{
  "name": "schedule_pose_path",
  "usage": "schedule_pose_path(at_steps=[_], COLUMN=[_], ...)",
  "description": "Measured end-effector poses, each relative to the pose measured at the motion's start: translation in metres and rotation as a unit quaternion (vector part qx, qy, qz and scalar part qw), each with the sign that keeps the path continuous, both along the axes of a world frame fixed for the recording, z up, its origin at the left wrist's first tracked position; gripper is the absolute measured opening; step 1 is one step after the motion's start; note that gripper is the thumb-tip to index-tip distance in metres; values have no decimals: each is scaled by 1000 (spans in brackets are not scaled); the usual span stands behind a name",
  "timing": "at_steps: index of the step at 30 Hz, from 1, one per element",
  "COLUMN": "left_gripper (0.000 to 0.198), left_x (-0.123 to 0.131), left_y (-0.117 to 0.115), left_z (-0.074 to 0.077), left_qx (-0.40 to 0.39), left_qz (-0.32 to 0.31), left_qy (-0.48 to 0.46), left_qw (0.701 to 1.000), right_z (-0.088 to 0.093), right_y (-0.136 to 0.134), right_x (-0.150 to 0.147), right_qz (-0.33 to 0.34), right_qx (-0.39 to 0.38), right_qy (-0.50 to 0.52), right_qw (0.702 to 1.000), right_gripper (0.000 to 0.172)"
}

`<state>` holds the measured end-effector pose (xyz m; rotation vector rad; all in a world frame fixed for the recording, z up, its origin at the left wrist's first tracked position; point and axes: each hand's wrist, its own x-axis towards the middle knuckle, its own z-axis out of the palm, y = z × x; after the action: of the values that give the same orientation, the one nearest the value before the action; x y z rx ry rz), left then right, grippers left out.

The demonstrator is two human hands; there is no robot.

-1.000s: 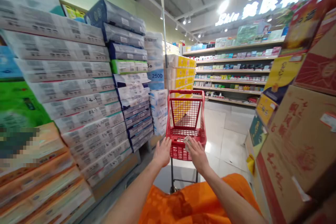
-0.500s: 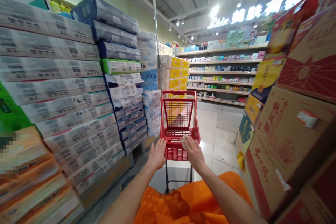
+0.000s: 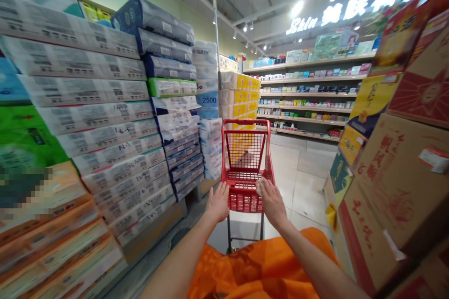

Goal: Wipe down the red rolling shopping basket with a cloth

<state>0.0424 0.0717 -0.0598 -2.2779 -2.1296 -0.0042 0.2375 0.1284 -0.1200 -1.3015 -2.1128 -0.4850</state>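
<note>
A red plastic shopping cart (image 3: 244,150) with a mesh basket and dark legs stands right in front of me. My left hand (image 3: 218,202) rests at the left corner of its near edge, fingers stretched forward and holding nothing. At the right corner, my right hand (image 3: 273,202) has its fingers over a small crumpled whitish cloth (image 3: 260,186), pressed against the cart's rim. What the fingertips do under the cloth is hidden. The cart's basket shows no goods through the mesh.
On the left rise tall stacks of wrapped paper packs (image 3: 105,121) and blue packs (image 3: 171,72). Cardboard cartons (image 3: 403,187) line the right side close by. Yellow-and-white packs (image 3: 242,96) stand ahead, with product shelves (image 3: 305,96) behind. Tiled floor (image 3: 298,191) runs between.
The view has turned slightly left, so the cart, stacks and shelves all sit further right in the picture. Both hands keep their places on the cart, the cloth still under the right one.
</note>
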Motion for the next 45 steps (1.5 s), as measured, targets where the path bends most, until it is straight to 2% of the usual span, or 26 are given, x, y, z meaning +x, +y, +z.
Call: schedule_pose_path(at_steps=[3,6,8,10,13,15,17,20,22,24,27,30,34,37,39,41,43,45], left_gripper=[68,67,67,67,68,69,70,70,69,69,70,71,64,53,48,46,41,31], left_x=[3,3,1,-1,0,2,3,3,1,-1,-1,2,11,27,42,56,63,59], left_y=[0,1,2,2,2,2,3,3,3,2,1,1,3,9,16,23,29,32], left_z=[-1,-3,-4,-6,-7,-7,-7,-6,-6,-5,-5,-3,0,-6,-13,-19,-21,-19], left_qx=[4,7,11,13,13,11,9,7,7,8,12,12,35,89,104,128,161,170], left_qz=[3,-1,-6,-9,-3,0,-2,-11,-15,-14,-12,-10,-10,-43,-72,-70,-42,-30], left_qy=[2,8,10,9,5,3,2,1,-1,-5,-14,-17,-53,-111,-135,-142,-134,-117], left_qw=[1000,1000,1000,1000,1000,1000,1000,1000,1000,1000,1000,1000,998,989,983,979,977,978], right_z=[0,0,1,2,4,5,6,8,10,10,8,8,14,17,16,13,9,5], right_y=[-5,-9,-9,-5,0,0,-2,-6,-7,-5,-2,-2,-4,0,5,9,9,6], right_x=[-4,-33,-37,-22,11,14,-5,-45,-51,-36,1,5,-39,-55,-49,-34,-19,-7], right_qz=[-33,29,65,51,-28,-58,-37,40,71,61,-9,-42,51,139,165,147,103,75], right_qx=[1,0,-6,-19,-35,-41,-47,-57,-64,-67,-59,-63,-95,-118,-118,-96,-71,-63], right_qy=[18,-8,-29,-31,-4,10,5,-23,-42,-44,-10,32,78,167,237,268,241,180], right_qw=[999,1000,997,998,999,997,998,997,995,995,998,997,991,969,950,947,963,979], right_gripper=[49,46,47,50,52,50,49,50,51,53,55,53,56,67,68,63,58,57])
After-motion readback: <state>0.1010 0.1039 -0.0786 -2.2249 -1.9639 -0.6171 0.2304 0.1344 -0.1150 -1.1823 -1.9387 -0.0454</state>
